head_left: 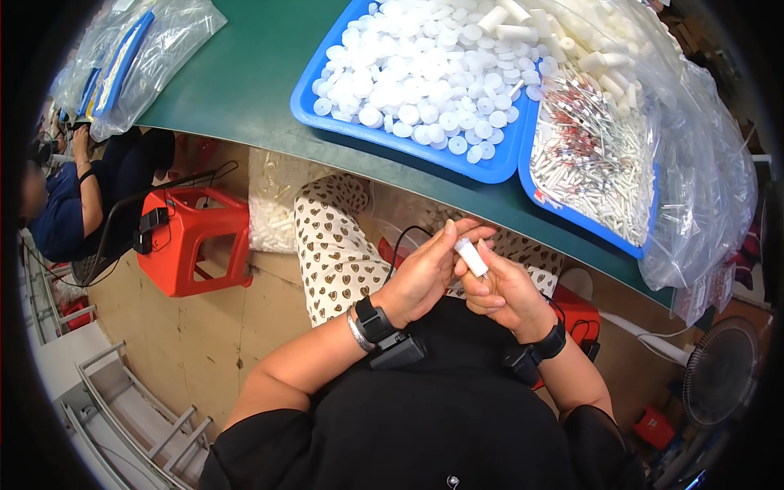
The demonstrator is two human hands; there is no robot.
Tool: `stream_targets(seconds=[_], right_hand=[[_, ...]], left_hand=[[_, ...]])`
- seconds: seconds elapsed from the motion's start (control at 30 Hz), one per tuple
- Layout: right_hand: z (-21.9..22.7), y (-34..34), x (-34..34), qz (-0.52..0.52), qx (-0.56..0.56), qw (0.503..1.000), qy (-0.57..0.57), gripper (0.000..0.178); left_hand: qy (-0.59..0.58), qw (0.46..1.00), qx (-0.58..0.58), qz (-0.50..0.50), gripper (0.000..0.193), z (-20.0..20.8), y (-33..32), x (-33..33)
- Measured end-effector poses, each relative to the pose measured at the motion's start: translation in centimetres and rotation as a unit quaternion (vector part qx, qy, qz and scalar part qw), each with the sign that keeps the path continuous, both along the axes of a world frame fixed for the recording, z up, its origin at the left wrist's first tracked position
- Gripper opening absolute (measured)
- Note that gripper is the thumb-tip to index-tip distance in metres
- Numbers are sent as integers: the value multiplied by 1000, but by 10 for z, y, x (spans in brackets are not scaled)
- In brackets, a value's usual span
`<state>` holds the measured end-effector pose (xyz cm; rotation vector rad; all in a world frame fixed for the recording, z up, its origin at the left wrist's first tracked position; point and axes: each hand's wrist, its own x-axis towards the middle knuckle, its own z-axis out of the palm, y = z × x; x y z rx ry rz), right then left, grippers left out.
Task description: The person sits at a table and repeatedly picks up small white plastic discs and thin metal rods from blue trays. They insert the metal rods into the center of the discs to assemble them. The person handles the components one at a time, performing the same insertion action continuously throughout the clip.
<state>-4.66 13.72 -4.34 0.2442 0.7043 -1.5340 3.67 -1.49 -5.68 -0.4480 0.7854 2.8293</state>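
Observation:
Just off the near edge of the table, above my lap, my right hand point(508, 296) grips a small white plastic cylinder point(474, 260) between thumb and fingers. The cylinder is tilted, its upper end pointing up and left toward the other hand. My left hand point(426, 273) is close beside it, fingers stretched out and thumb apart, near that upper end. Whether the left fingertips touch the cylinder is hard to see. On the table beyond, a blue tray point(490, 173) is heaped with translucent white discs point(408, 69).
A second blue tray point(535, 193) holds thin white sticks and red-and-silver leaded parts point(584, 106). Thicker white cylinders point(516, 33) lie behind, by a clear plastic bag point(702, 163). Left are a red stool point(184, 253) and a seated person point(69, 204); a fan point(719, 371) stands right.

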Motion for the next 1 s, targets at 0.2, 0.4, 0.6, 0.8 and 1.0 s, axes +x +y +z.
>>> stream_targets(seconds=[0.2, 0.4, 0.6, 0.8, 1.0], right_hand=[[-4, -4, 2, 90, 91, 979, 160, 40], [-18, -8, 10, 187, 198, 638, 720, 34], [-37, -6, -20, 332, 293, 511, 737, 47], [56, 5, -23, 161, 121, 482, 852, 22], [100, 26, -86, 22, 308, 248, 918, 8]], left_hand=[[-40, 996, -80, 0, 51, -18, 22, 9], [-148, 988, -32, 10, 45, -40, 31, 10], [-278, 960, -23, 8, 50, -44, 14, 14], [-103, 979, -170, -39, 30, 6, -26, 9], [187, 679, -698, 128, 8, 71, -50, -37]])
